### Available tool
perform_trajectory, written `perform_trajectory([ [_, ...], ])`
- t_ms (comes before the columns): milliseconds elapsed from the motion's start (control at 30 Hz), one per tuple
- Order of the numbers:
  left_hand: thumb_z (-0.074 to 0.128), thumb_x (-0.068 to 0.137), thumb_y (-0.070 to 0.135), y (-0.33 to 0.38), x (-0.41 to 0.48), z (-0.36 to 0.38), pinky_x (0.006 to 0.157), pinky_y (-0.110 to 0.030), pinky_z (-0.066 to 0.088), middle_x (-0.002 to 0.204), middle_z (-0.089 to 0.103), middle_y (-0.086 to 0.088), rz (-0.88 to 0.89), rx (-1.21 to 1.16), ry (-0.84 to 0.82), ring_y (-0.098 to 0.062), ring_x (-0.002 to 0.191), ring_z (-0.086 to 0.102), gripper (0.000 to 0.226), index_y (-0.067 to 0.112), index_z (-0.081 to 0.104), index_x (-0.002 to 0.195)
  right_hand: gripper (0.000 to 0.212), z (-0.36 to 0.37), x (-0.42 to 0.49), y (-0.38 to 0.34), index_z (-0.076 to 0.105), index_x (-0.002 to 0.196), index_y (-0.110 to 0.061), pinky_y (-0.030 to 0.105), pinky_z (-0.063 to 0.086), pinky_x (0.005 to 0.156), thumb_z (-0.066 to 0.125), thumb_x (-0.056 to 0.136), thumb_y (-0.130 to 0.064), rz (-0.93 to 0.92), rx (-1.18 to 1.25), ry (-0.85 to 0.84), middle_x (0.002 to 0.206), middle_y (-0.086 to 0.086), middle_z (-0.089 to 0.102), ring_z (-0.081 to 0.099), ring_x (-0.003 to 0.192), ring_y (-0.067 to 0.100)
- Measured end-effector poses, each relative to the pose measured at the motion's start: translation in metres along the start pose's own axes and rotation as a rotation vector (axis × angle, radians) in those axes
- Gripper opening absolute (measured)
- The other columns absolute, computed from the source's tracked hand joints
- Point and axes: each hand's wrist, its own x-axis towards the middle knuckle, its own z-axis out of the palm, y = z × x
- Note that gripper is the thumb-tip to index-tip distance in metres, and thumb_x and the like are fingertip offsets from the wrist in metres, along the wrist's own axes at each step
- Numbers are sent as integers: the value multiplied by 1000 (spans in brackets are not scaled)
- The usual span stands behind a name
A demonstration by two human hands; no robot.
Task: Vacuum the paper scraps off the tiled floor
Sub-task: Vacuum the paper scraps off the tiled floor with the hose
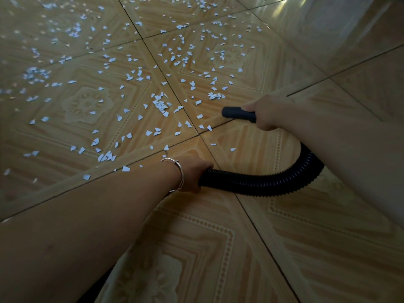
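Observation:
Small white paper scraps [160,104] lie scattered over the patterned tan tiled floor [218,248], thickest in the upper left half. A black ribbed vacuum hose [273,184] curves in a loop low over the tiles. My right hand [271,114] grips its dark smooth nozzle end [237,113], whose mouth points left toward the scraps. My left hand [194,173], with a thin silver bracelet on the wrist, grips the hose further back along the loop. The hose's far end passes under my left forearm and out of sight.
Dark grout lines [258,228] cross the floor diagonally. The tiles at the lower right and upper right carry almost no scraps. A bright glare [290,5] lies on the floor at the top right.

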Motion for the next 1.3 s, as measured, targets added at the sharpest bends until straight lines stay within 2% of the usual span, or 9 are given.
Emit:
perform_trajectory([
  [167,66,80,16,4,-9,0,69,-25,37,95,54,2,21,-13,-22,-18,89,54,33,16,52,111,60,-6,-22,11,32,148,-28,32,38,102,52,93,-12,-83,-104,-97,136,10,48,47,122,27],
  [400,67,79,16,18,-18,-3,68,-26,35,88,48,7,78,3,-24,-12,82,46,33,19,53,108,70,-11,-69,3,30,148,-32,30,33,103,63,89,-16,-158,-119,-265,143,2,42,41,129,22],
  [533,69,76,17,6,-27,1,74,-28,45,94,57,3,52,54,-45,-17,89,55,29,22,53,101,67,-6,-68,-12,26,150,-28,28,35,100,57,92,-15,-169,-74,-208,140,6,46,43,126,22],
  [700,66,79,12,-12,-45,4,68,-22,35,91,53,5,-23,39,-41,-12,81,47,27,17,54,103,59,1,-47,-32,32,148,-26,31,43,96,50,93,-12,-179,40,-139,127,10,53,51,115,25],
  [800,65,78,11,-24,-51,10,69,-23,37,100,58,0,-58,12,-17,-18,90,55,23,19,51,95,56,0,-33,-32,34,146,-25,36,44,99,49,93,-15,-120,58,-101,124,10,54,53,112,26],
  [933,65,77,13,-30,-57,12,76,-28,44,104,59,-3,-105,6,-3,-21,98,56,27,15,53,102,49,-6,-23,-43,40,142,-20,32,44,96,48,94,-13,-134,72,-65,122,10,55,53,111,25],
  [1033,64,79,14,-32,-60,9,73,-23,38,96,53,2,-119,28,-15,-18,98,55,29,15,53,107,49,-8,-16,-51,37,143,-17,28,42,89,47,96,-10,-139,101,-66,124,11,53,52,112,24],
  [1167,64,79,14,-39,-61,6,73,-22,37,105,61,-3,-139,34,5,-20,99,57,30,14,55,108,48,-12,-6,-49,38,142,-20,32,44,97,47,95,-14,-112,44,-2,126,9,53,52,114,24],
  [1300,65,79,16,-45,-65,8,73,-24,37,101,58,-4,-134,54,-14,-22,102,56,33,14,53,111,50,-15,-9,-73,39,143,-22,36,45,98,48,94,-13,-215,87,-6,126,10,53,53,112,25],
])
